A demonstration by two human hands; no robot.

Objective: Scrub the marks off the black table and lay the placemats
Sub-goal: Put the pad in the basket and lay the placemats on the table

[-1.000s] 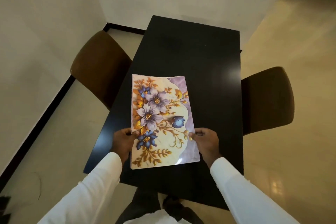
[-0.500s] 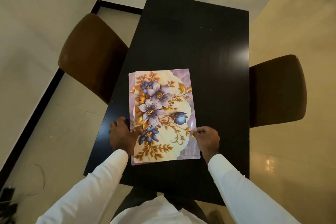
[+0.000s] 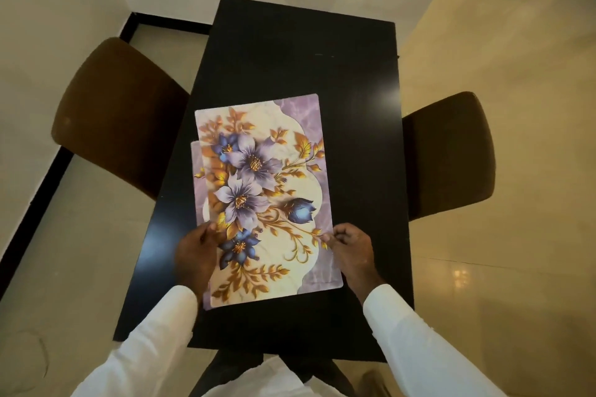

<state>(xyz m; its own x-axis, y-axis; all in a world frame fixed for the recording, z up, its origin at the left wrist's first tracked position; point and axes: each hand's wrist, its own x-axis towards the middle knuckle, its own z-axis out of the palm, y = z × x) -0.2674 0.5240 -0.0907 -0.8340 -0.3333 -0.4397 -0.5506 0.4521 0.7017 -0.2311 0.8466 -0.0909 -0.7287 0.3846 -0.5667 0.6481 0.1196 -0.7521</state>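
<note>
A floral placemat (image 3: 274,177) with purple and blue flowers lies lengthwise over the near half of the black table (image 3: 290,51). A second placemat (image 3: 195,158) peeks out under its left edge, shifted slightly left. My left hand (image 3: 196,251) pinches the top mat's left edge, thumb on the print. On the right edge, my right hand (image 3: 350,248) grips the mat with curled fingers. Two faint light marks (image 3: 324,55) show on the far part of the table.
A brown chair (image 3: 119,119) stands at the table's left side and another brown chair (image 3: 451,155) at its right. White walls close the far end and the left. Glossy beige floor (image 3: 500,42) stretches to the right.
The top placemat has slid right and forward, uncovering the left edge of the one below. My left hand moved from the table onto the mat's left edge.
</note>
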